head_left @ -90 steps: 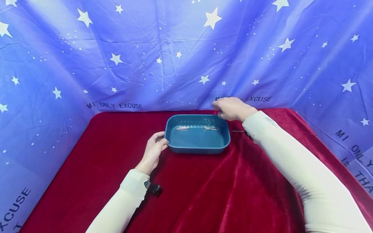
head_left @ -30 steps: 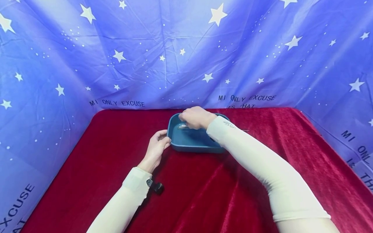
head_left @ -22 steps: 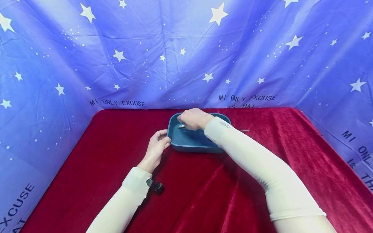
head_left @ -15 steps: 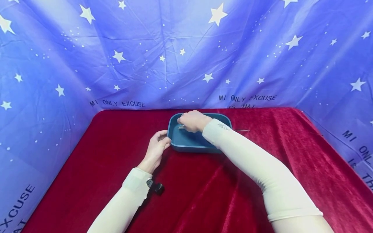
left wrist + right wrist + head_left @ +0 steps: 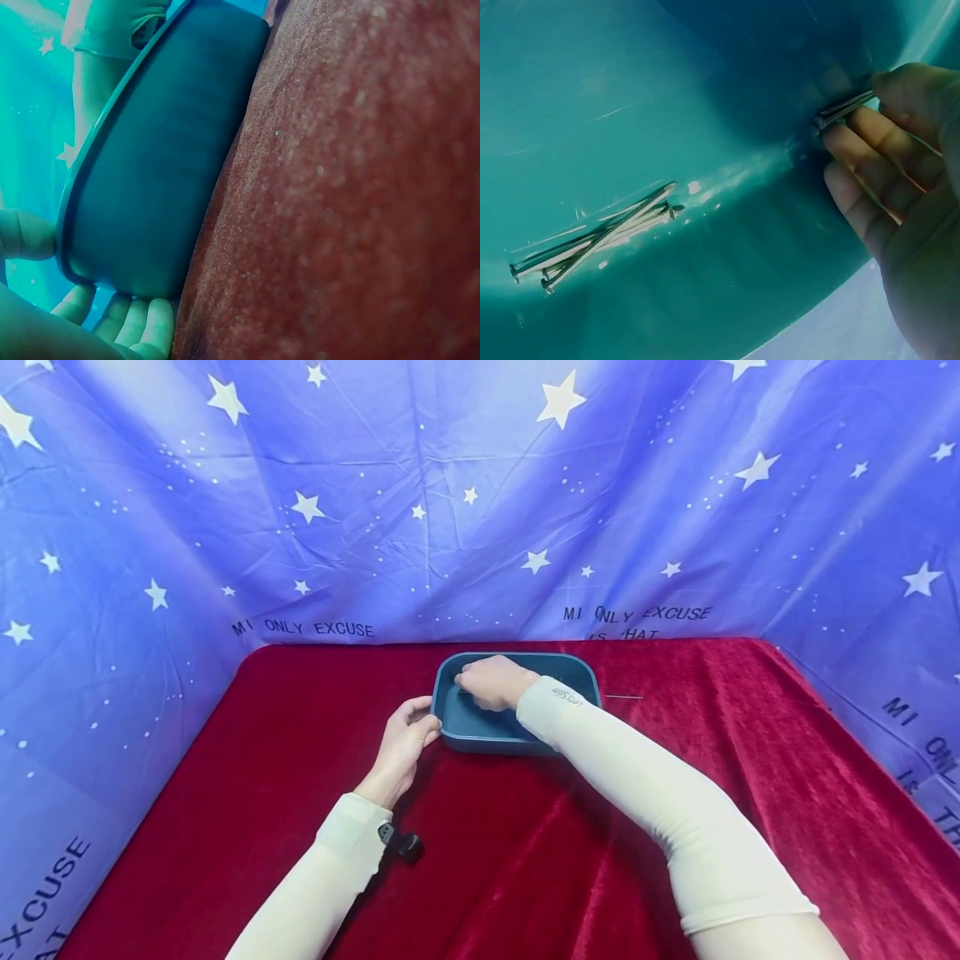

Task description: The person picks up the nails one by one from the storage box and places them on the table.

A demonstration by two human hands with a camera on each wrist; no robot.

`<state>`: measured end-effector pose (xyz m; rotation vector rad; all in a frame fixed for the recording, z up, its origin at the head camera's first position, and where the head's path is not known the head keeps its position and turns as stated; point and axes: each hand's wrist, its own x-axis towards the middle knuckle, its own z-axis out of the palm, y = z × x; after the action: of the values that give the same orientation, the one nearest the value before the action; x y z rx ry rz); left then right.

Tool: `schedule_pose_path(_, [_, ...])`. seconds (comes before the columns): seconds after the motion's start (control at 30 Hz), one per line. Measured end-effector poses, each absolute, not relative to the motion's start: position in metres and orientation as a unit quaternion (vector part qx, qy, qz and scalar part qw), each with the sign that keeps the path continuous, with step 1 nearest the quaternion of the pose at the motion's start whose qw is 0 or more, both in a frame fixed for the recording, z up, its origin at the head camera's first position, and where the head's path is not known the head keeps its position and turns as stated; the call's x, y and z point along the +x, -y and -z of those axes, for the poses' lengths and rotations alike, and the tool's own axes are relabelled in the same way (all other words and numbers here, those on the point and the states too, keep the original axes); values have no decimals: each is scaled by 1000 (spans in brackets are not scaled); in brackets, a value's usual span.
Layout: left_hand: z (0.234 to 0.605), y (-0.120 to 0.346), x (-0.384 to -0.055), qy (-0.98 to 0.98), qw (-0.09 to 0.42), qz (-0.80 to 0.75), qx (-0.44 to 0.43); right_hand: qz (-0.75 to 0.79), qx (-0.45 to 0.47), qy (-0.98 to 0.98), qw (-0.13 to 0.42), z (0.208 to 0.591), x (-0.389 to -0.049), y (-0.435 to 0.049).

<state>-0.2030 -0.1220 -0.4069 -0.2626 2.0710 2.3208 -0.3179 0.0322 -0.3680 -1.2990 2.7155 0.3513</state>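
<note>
A blue-teal plastic box (image 5: 498, 747) stands on the table. My left hand (image 5: 405, 739) holds its left end, thumb at the near corner; in the left wrist view the fingers (image 5: 154, 330) touch the outer wall. My right hand (image 5: 495, 682) reaches down inside the box, toward its left half. In the right wrist view its thumb and fingers pinch a small bunch of nails (image 5: 847, 109) low over the box floor. A second pile of nails (image 5: 600, 236), lying crossed, rests on the floor of the box; the right forearm mostly hides it in the head view.
Beside the box's right end lies a thin metal rod or nail (image 5: 624, 697) on the red velvet tablecloth (image 5: 480, 860). A blue curtain with stars (image 5: 420, 510) hangs around the back and sides. A black wrist camera (image 5: 401, 842) sits at the left cuff.
From above the box's right back corner, my right hand has moved left and down into the box, to the left bunch of nails. The left hand stays at the box's left end.
</note>
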Motion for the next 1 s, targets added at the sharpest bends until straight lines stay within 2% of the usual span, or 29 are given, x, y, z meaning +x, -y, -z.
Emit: schedule_pose_path(1.0, [407, 121, -202, -658, 5, -749, -83, -121, -464, -878, 19, 380, -322, -31])
